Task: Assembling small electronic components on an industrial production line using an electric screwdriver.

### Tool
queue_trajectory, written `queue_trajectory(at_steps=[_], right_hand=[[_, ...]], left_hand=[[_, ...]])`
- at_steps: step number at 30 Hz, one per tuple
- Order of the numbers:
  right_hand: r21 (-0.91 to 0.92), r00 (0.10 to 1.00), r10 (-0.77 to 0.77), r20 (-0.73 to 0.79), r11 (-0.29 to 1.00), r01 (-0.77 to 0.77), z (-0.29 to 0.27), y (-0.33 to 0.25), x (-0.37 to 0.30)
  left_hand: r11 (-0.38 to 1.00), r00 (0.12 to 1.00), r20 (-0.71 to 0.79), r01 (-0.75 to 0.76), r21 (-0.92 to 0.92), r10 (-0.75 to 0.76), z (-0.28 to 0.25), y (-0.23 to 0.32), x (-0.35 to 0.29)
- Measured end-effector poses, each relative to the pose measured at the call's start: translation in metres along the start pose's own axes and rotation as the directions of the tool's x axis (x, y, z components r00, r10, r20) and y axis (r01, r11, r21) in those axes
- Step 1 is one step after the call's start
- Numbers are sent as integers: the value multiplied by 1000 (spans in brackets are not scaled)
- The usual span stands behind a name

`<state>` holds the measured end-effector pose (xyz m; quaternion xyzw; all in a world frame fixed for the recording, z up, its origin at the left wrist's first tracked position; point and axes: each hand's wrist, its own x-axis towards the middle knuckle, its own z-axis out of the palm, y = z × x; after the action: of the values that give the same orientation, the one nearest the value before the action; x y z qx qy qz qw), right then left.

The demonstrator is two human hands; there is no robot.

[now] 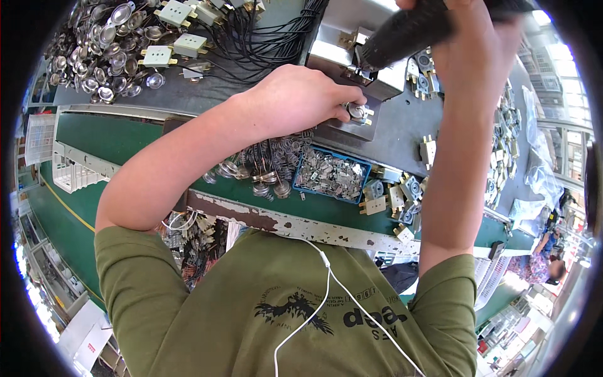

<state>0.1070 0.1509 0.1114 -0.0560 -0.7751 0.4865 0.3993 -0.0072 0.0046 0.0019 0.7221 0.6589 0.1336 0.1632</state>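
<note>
My left hand [304, 97] reaches across the bench, thumb and forefinger pinched on a small metal-capped part with pale ceramic and brass tabs [358, 114]. That part is low beside the metal fixture [391, 76]; whether it rests on the plate I cannot tell. At the top right my right hand [471, 28] grips a black power screwdriver [408, 32], slightly blurred. The tool tilts down to the left, its tip at the fixture, where a pale connector piece [359, 36] sits. The exact contact at the tip is hidden.
Round metal caps [107, 47] heap at the far left, near white ceramic blocks [190, 44] and black cables [270, 41]. A blue tray [295, 182] of small metal clips stands nearer, between springs [286, 151] and ceramic parts [408, 188]. The chipped bench edge [301, 227] runs before me.
</note>
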Motion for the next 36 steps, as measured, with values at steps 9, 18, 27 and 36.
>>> queue_trajectory(at_steps=[9,18,27,36], right_hand=[[95,921,-52,-387,991,96,51,-20,0],[-85,913,-98,-396,994,70,33,-24,-38],[-80,885,-15,-465,997,-25,21,-14,-58],[-81,883,10,-470,995,-55,19,-10,-64]], left_hand=[[999,1000,-23,19,30,-18,6,-1,-2],[999,986,-161,-47,-10,45,15,-6,-6],[1000,1000,-2,22,20,-22,1,-1,-1],[998,999,11,40,56,-41,-2,6,-2]])
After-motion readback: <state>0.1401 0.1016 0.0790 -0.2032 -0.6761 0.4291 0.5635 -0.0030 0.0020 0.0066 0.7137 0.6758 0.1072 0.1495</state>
